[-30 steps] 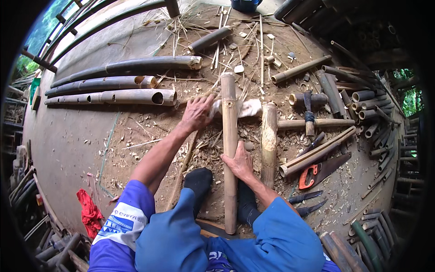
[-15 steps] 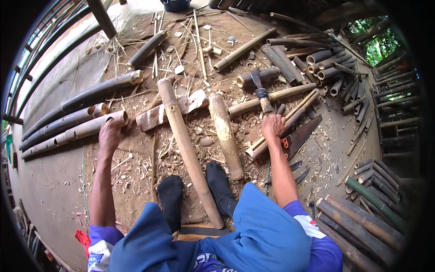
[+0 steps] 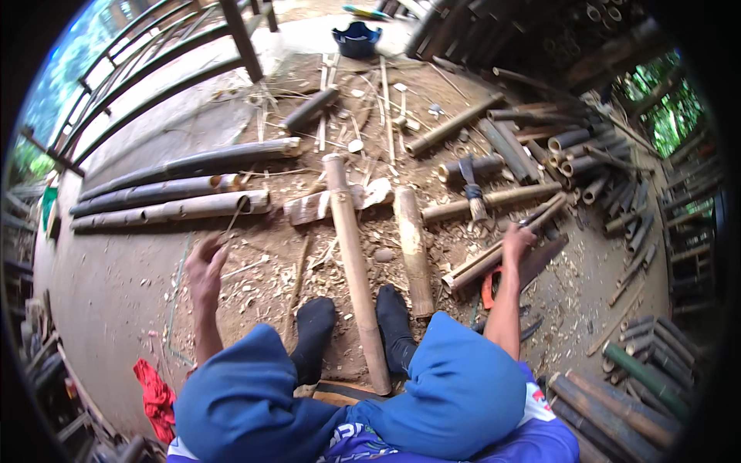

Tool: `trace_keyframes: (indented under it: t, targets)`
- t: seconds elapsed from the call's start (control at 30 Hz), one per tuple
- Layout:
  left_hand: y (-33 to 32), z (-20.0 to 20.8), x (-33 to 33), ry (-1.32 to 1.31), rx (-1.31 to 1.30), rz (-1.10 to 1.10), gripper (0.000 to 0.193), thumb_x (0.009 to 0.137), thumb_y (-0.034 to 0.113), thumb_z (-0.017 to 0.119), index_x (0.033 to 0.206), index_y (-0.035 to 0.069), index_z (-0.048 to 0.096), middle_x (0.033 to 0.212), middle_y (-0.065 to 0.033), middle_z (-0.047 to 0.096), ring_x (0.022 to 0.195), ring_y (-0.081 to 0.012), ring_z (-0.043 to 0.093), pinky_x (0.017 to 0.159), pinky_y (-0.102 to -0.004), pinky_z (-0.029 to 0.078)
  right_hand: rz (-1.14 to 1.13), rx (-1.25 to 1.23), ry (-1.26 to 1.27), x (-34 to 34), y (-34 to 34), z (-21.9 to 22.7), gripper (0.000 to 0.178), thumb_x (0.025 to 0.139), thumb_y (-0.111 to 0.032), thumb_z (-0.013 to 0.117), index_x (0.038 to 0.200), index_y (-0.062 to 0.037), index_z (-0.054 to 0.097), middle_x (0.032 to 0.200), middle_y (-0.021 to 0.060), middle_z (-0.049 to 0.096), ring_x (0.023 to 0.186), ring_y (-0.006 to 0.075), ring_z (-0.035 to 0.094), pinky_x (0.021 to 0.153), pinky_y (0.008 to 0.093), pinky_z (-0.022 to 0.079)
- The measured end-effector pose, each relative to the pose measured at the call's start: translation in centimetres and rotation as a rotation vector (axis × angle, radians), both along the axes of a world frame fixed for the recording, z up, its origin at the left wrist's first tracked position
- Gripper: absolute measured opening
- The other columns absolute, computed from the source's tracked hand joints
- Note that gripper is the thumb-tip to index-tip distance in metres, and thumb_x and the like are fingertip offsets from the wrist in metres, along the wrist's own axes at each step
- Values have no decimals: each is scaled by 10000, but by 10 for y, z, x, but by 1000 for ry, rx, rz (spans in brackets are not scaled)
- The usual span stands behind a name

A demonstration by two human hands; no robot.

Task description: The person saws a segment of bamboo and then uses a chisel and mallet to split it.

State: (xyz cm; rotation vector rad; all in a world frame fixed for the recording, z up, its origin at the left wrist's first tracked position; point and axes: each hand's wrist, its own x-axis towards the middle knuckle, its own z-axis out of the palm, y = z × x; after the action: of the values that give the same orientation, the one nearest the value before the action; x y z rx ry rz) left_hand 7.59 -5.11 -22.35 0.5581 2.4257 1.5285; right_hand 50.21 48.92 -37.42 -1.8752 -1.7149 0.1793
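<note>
My left hand [image 3: 207, 266] is raised off the ground at the left, below the ends of the dark bamboo poles. Its fingers are curled and slightly blurred, and a thin pale sliver [image 3: 234, 219] juts from their tips toward the nearest pole [image 3: 174, 210]. At the right, my right hand [image 3: 519, 239] is closed over a split bamboo length [image 3: 482, 265]; a short dark end [image 3: 526, 223] shows past the fist, its kind hidden. Beside that hand lies a saw [image 3: 543, 261] with an orange handle. A long bamboo pole [image 3: 353, 262] slants between my feet, resting across a chopped wood block [image 3: 312, 208].
A hatchet [image 3: 472, 189] rests over bamboo beyond my right hand. A stripped bamboo piece [image 3: 413, 251] lies right of the long pole. Bamboo is piled at the right [image 3: 590, 158] and lower right [image 3: 617, 409]. Wood chips cover the ground. A dark bucket [image 3: 356, 40] stands far off.
My left hand has come away from the pole's end, back toward me, with the thin sliver at its fingers. My right hand stays by the split bamboo. The whole view has shifted.
</note>
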Motion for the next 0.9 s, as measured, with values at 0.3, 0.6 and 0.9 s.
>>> trace_keyframes:
  t: [0.3,0.6,0.9]
  targets:
    - [171,209,51,117,294,-1030,737,942,496,653,1484,52,426,1328,-152,603,1209,-231,582,1002,-369,487,1381,-12,514,-159,-229,343,205,995,-181,567,1094,-2,567,762,59,594,673,152,580,580,356,455]
    - [205,236,35,-365,669,-757,321,998,257,614,1168,-13,654,1009,-110,735,933,-189,706,801,-352,584,1441,-132,48,-189,-225,370,337,985,-324,601,1108,-10,588,977,170,660,867,247,662,751,387,530]
    - [244,85,-66,-544,693,-515,165,926,80,616,1069,9,658,837,-63,634,737,-149,665,631,-330,603,910,-707,-630,-158,-162,77,731,884,-540,644,1284,39,446,1115,339,652,1080,455,652,956,540,484]
